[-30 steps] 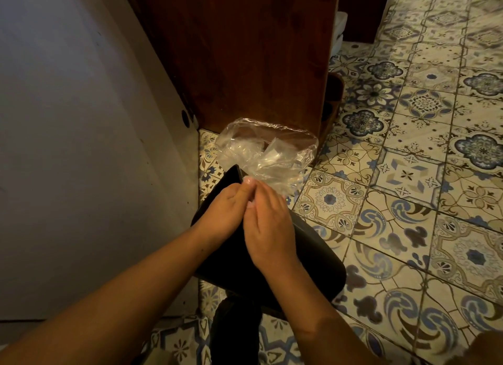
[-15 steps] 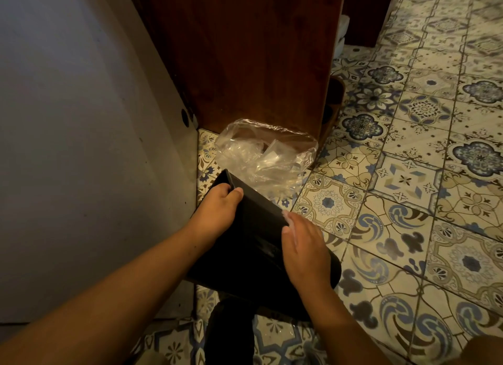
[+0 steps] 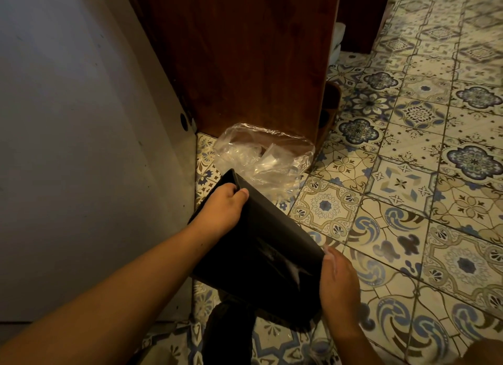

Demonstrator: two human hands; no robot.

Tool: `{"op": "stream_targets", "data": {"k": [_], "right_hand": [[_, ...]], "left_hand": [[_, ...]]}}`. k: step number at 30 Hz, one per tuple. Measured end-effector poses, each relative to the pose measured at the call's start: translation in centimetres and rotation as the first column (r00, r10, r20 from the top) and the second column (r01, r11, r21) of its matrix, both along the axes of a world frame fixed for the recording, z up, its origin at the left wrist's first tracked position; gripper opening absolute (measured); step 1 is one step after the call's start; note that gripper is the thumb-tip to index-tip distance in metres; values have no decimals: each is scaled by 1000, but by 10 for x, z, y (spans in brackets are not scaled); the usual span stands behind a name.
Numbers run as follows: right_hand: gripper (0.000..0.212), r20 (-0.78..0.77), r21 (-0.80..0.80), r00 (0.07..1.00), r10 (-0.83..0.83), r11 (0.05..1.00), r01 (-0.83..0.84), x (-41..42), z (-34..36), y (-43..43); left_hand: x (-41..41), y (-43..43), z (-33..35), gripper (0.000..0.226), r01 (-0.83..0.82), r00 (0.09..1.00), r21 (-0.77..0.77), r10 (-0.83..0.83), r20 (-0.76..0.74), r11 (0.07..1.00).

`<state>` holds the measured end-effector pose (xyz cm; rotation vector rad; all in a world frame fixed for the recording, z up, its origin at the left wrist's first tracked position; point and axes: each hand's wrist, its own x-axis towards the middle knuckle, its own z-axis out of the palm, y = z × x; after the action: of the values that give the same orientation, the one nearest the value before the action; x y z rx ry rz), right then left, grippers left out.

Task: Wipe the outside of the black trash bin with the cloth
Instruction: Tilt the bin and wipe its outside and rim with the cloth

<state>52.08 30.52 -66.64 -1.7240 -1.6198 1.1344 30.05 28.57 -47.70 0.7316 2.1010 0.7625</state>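
The black plastic trash bin (image 3: 261, 253) sits tilted in the lower middle of the frame, its flat glossy side turned up toward the camera and catching pale streaks of light, its upper corner pointing toward the upper left. The left hand (image 3: 219, 209) grasps that upper corner, thumb on the near face and fingers curled over the edge, so its grip is clenched on the bin. The right hand (image 3: 337, 283) lies against the bin's lower right edge with fingers pressed to it; whether it actually clasps the edge cannot be told, and any cloth under it is not visible. Just beyond the bin's top, a crumpled clear plastic bag (image 3: 261, 157) lies on the patterned blue and cream tiled floor (image 3: 408, 201), which fills the right of the frame. Behind the bag stands a dark reddish-brown wooden panel (image 3: 245, 59) in the upper centre. A pale grey wall (image 3: 68, 146) takes up the left side. A dark shape at the bottom centre is unclear.
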Motion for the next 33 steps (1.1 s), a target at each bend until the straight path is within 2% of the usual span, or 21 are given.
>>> {"op": "stream_targets", "data": {"k": [4, 6, 9, 12, 14, 16, 19, 23, 26, 31, 33], "right_hand": [[36, -114, -210, 976, -184, 965, 157, 5, -1, -6], [32, -168, -300, 944, -283, 927, 224, 6, -1, -6], [28, -189, -407, 901, -391, 866, 290, 8, -3, -4], [19, -201, -440, 889, -412, 849, 294, 8, 2, -3], [18, -213, -440, 886, -413, 850, 290, 10, 5, -2], [21, -190, -446, 894, -405, 847, 289, 11, 8, 3], [27, -170, -459, 909, -381, 847, 269, 8, 9, 9], [34, -187, -418, 929, -320, 882, 220, 12, 4, 10], [40, -196, -387, 937, -290, 901, 198, 19, 4, 14], [32, -194, -223, 926, -323, 934, 279, 20, 32, 28], [39, -229, -137, 930, -288, 955, 262, 11, 50, 30]], "left_hand": [[-1, -5, 3, 32, -19, 1000, 42, 19, 10, 999], [-1, -10, 6, 26, 16, 995, 78, -23, 92, 997], [-6, -21, 12, 14, 250, 947, 64, -257, 190, 966], [-11, -27, 9, 18, 410, 909, 6, -409, 80, 912], [-9, -28, 6, 21, 407, 914, 44, -406, -26, 912], [-3, -27, 7, 25, 385, 923, 82, -380, -69, 919], [0, -25, 3, 28, 339, 940, 119, -334, -66, 933], [0, -24, -5, 45, 257, 966, 97, -255, -35, 962], [1, -20, -10, 31, 228, 974, 85, -226, -32, 970], [6, -11, -9, 41, 199, 980, 91, -200, 6, 976], [7, -8, -8, 48, 171, 985, 99, -174, 17, 980]]}}
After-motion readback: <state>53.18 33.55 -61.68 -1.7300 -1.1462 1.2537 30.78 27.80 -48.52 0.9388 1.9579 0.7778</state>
